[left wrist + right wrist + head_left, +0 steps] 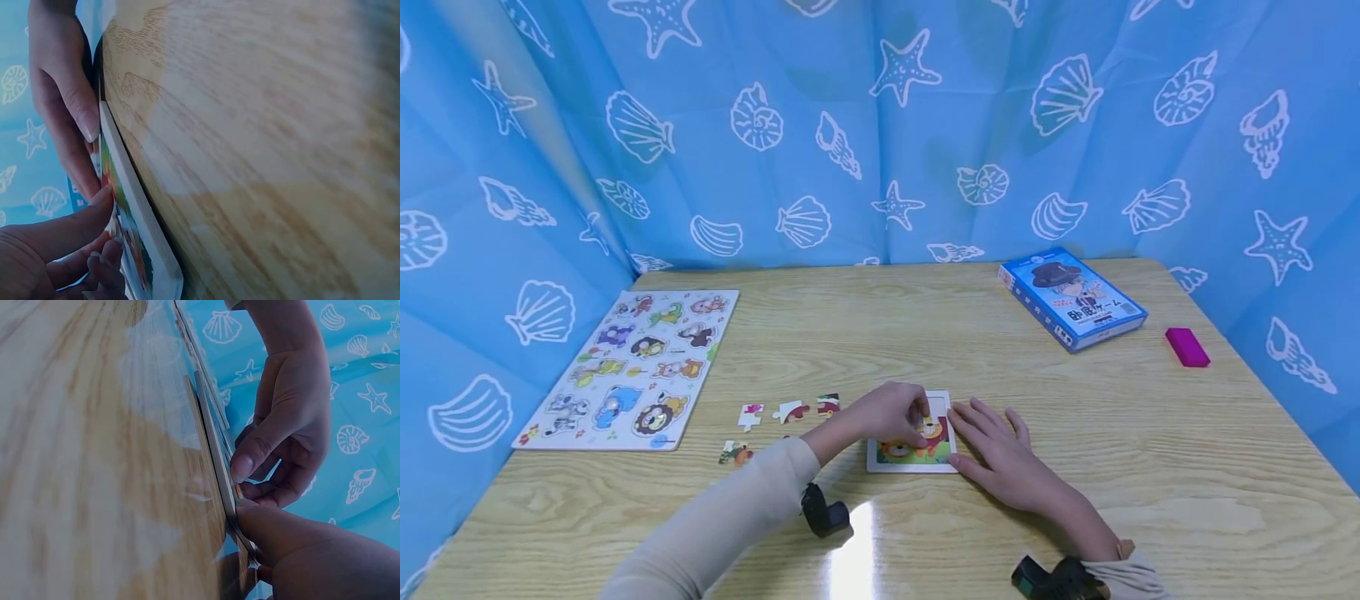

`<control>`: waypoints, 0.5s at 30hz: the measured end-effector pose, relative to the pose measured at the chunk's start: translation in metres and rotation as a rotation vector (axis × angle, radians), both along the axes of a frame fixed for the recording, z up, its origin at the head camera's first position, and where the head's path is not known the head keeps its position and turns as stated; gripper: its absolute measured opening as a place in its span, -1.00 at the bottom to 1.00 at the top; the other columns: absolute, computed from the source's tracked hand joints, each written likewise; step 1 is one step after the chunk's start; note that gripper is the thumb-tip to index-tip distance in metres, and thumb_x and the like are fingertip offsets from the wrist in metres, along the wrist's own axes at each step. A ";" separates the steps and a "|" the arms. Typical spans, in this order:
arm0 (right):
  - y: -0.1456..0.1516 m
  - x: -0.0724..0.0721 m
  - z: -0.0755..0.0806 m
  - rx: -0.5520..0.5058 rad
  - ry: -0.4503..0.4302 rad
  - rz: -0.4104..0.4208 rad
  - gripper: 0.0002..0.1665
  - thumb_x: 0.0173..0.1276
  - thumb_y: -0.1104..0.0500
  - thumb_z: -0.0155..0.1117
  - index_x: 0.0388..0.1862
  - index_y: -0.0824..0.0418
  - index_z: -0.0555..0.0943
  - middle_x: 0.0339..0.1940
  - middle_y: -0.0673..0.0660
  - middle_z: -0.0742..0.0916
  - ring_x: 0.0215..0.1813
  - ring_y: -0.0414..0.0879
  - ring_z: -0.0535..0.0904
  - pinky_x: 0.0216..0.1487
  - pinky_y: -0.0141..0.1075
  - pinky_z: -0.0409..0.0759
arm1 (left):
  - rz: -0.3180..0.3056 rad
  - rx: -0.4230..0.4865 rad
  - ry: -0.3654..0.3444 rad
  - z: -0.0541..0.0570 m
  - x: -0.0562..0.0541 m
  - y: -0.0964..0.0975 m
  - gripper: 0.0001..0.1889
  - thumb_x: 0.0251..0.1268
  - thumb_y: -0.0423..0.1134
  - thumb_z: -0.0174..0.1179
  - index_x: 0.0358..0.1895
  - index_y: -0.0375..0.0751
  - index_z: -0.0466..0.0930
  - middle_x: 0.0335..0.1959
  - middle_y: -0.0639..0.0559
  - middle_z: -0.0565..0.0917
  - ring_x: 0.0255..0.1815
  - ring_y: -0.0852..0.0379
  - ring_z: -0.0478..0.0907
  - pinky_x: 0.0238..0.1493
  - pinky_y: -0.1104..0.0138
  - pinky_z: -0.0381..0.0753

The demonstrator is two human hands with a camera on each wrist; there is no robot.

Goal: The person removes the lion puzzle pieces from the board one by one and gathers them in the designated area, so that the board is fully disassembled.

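A small white-framed jigsaw puzzle [913, 468] lies flat on the table in front of me, with part of a colourful animal picture fitted inside. My left hand [891, 414] is over it, thumb and fingertips pinching a yellow-and-red puzzle piece [934, 428] at the picture's surface; the fingers partly hide it. My right hand [1011, 467] rests along the frame's right edge, fingers fairly straight and thumb at the lower right corner. In the left wrist view, the left thumb [94, 209] touches the picture beside the white rim.
Loose puzzle pieces [792, 411] lie left of the frame, several in all. An animal peg board [651, 371] sits at the far left. Toward the back right are a blue game box [1072, 297] and a magenta block [1187, 347]. A blue shell-patterned curtain [880, 133] hangs behind.
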State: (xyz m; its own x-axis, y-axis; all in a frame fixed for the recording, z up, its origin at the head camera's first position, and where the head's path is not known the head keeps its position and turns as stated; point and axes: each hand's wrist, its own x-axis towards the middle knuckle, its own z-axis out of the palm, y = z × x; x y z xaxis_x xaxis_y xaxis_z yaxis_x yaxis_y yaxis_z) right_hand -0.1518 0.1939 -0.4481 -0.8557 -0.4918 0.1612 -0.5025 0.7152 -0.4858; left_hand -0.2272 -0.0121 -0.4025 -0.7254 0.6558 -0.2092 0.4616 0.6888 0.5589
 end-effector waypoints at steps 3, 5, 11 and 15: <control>0.000 -0.001 0.000 0.001 0.004 -0.001 -0.31 0.43 -0.04 0.10 0.38 0.34 0.29 0.39 0.25 0.34 0.45 0.22 0.03 0.23 0.29 -0.26 | 0.029 -0.008 -0.019 0.007 0.004 0.001 -0.71 0.03 -0.27 0.44 -0.24 -0.22 0.52 -0.42 0.09 0.52 -0.38 0.21 0.44 -0.27 0.37 0.45; 0.000 -0.001 -0.001 0.002 0.005 -0.004 -0.31 0.43 -0.04 0.11 0.38 0.34 0.29 0.39 0.24 0.34 0.45 0.21 0.03 0.23 0.29 -0.26 | 0.039 -0.002 -0.016 0.006 0.004 0.002 -0.70 0.02 -0.27 0.45 -0.24 -0.21 0.51 -0.41 0.08 0.51 -0.38 0.21 0.43 -0.28 0.37 0.44; 0.000 -0.001 -0.001 -0.002 0.002 -0.005 -0.32 0.43 -0.04 0.11 0.38 0.32 0.30 0.39 0.24 0.34 0.45 0.21 0.03 0.23 0.29 -0.25 | 0.058 0.004 0.002 0.006 0.007 0.003 -0.67 0.00 -0.27 0.46 -0.26 -0.17 0.47 -0.41 0.10 0.51 -0.40 0.22 0.41 -0.32 0.38 0.41; 0.000 0.000 -0.001 -0.002 0.001 -0.003 -0.32 0.43 -0.05 0.10 0.38 0.32 0.30 0.39 0.23 0.35 0.45 0.21 0.03 0.23 0.29 -0.24 | 0.065 0.015 0.004 0.006 0.009 0.003 -0.66 -0.01 -0.27 0.46 -0.30 -0.13 0.43 -0.41 0.10 0.51 -0.40 0.21 0.41 -0.34 0.38 0.41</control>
